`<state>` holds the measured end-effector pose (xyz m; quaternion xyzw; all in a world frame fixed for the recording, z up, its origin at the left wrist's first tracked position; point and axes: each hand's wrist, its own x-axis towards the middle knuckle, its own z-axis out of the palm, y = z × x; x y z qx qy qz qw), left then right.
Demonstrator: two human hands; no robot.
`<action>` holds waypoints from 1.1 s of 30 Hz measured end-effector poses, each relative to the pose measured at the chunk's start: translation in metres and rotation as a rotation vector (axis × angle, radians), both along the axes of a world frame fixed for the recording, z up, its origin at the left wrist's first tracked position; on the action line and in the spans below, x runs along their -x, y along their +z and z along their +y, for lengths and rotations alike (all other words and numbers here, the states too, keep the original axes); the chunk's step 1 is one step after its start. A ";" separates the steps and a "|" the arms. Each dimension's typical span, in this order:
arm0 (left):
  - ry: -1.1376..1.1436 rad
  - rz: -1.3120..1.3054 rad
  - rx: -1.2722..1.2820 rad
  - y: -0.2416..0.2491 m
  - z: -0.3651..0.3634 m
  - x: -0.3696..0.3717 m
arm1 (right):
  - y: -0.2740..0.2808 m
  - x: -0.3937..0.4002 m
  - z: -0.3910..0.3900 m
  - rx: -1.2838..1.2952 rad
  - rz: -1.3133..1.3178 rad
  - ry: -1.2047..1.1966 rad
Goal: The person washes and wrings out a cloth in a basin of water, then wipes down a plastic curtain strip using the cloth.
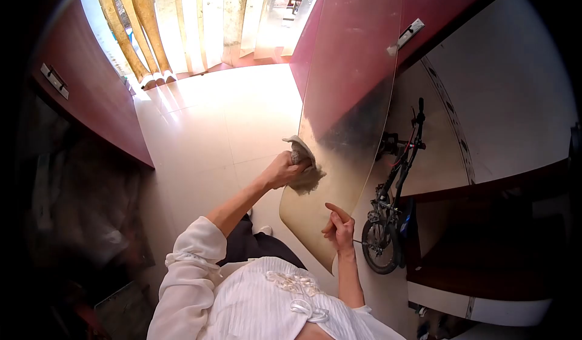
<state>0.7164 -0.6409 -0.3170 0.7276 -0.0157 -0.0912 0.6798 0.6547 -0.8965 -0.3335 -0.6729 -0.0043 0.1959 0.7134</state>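
A long clear sheet, like glass or plastic, stretches from near my body up toward the red door. My left hand is wrapped round a crumpled grey-brown cloth at the sheet's left side. Just below the cloth a greyish smudge shows. Near the sheet's lower right edge is my right hand, with its index finger stretched out and the other fingers partly curled; I see nothing in it.
A folding bike stands right of the sheet. Red doors with handles flank the bright doorway. Wooden poles lean at the upper left. Dark wooden furniture is at the right. Pale tiles cover the floor.
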 end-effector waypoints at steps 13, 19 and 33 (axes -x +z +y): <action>-0.211 0.214 0.229 -0.118 -0.010 0.154 | 0.001 -0.022 -0.006 -0.001 0.055 0.299; 0.109 0.319 0.772 0.039 0.046 0.019 | 0.033 0.000 -0.009 -0.030 0.011 0.265; 0.152 -0.038 0.027 -0.087 -0.035 0.083 | 0.002 -0.010 -0.012 0.066 -0.069 0.077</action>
